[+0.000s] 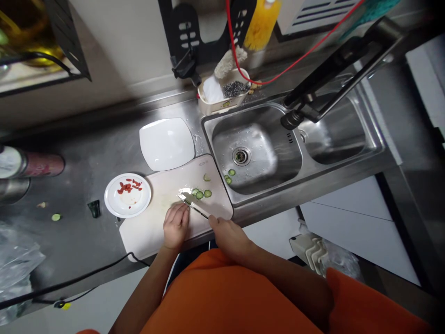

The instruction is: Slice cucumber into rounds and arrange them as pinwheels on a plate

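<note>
My right hand [229,235] is closed around the handle of a kitchen knife [199,210]. Its blade points up and left across the white cutting board [163,185], and its tip catches the light. Right beside the blade, my left hand [176,225] rests on the board with its fingers curled and pressed together. Whatever is under those fingers is hidden from this view. Several round green cucumber slices [207,193] lie on the board just beyond the blade. A thin curved cucumber piece [207,177] lies closer to the sink.
A white plate with small red pieces [128,215] overlaps the board's left side; a square white plate [167,144] sits behind. The sink [257,183] at right holds several cucumber slices [228,179]. A black cable [86,274] crosses the counter's front edge. A faucet [292,119] overhangs the sink.
</note>
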### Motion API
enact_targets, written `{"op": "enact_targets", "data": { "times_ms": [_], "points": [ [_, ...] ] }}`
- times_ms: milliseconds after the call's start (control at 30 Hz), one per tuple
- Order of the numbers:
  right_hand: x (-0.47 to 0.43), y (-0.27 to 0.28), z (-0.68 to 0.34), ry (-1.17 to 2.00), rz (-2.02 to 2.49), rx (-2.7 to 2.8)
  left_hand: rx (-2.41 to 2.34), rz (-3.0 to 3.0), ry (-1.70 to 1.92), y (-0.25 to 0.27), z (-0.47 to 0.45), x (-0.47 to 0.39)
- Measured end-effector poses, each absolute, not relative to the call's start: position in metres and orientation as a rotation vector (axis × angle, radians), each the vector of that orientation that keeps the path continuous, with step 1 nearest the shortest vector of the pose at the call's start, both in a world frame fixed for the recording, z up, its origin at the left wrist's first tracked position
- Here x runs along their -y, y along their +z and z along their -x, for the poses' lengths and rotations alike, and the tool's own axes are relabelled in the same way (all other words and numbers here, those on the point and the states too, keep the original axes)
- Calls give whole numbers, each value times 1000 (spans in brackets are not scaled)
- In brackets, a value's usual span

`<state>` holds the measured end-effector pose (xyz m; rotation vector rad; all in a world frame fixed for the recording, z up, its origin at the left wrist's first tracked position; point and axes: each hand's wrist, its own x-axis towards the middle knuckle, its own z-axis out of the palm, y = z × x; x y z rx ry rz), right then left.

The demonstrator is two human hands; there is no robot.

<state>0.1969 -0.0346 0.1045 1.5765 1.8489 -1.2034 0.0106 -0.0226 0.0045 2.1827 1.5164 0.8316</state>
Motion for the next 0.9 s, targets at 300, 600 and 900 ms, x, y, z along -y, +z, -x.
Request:
{"op": "enact_targets", "data": {
  "times_ms": [300, 600, 900],
  "points": [
    [32, 95, -192, -1168, -1588, -1921, -1509, -2174, 826, 8, -12, 22],
    [25, 74, -183, -1125, -1622, -2028, -1506, -2166, 822, 6, -12, 22],
    [19, 68, -177, -1112, -1655, -2013, -1508, -2174, 820, 7, -13, 22]
  ]
}}
